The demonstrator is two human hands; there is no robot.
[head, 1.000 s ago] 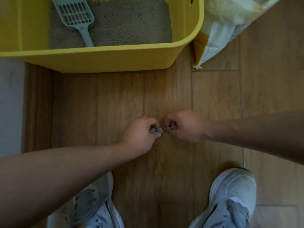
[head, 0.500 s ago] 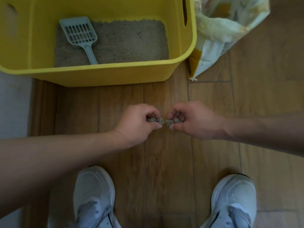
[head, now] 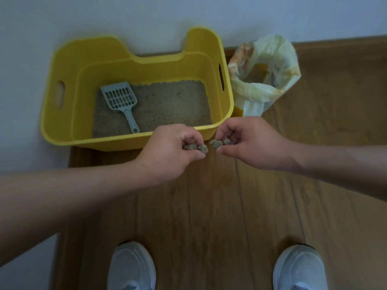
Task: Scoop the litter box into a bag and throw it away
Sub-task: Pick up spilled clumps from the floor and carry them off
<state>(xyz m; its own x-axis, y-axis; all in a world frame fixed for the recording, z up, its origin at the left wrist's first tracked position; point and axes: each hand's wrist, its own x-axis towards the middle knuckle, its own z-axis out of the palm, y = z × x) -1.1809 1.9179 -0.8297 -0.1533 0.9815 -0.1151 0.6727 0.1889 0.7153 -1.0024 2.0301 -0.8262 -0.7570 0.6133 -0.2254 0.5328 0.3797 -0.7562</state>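
Observation:
A yellow litter box (head: pixel 62 130) stands on the wooden floor against the wall, with grey-brown litter (head: pixel 167 103) inside. A pale blue slotted scoop (head: pixel 121 101) lies on the litter at the left. An open plastic bag (head: pixel 266 80) stands just right of the box. My left hand (head: pixel 169 151) pinches grey litter clumps (head: pixel 195 147) in its fingertips. My right hand (head: pixel 251 143) pinches more litter clumps (head: pixel 219 142). Both hands hover side by side in front of the box's near right corner, above the floor.
A pale wall (head: pixel 188 13) runs behind the box and down the left side. My two white shoes (head: pixel 132 266) (head: pixel 299 266) stand on the wooden floor (head: pixel 219 216) at the bottom. The floor stretches on to the right of the bag.
Both hands have risen from the floor with the clumps pinched in them and moved toward the box. The view has tilted up, and the whole box and bag now show.

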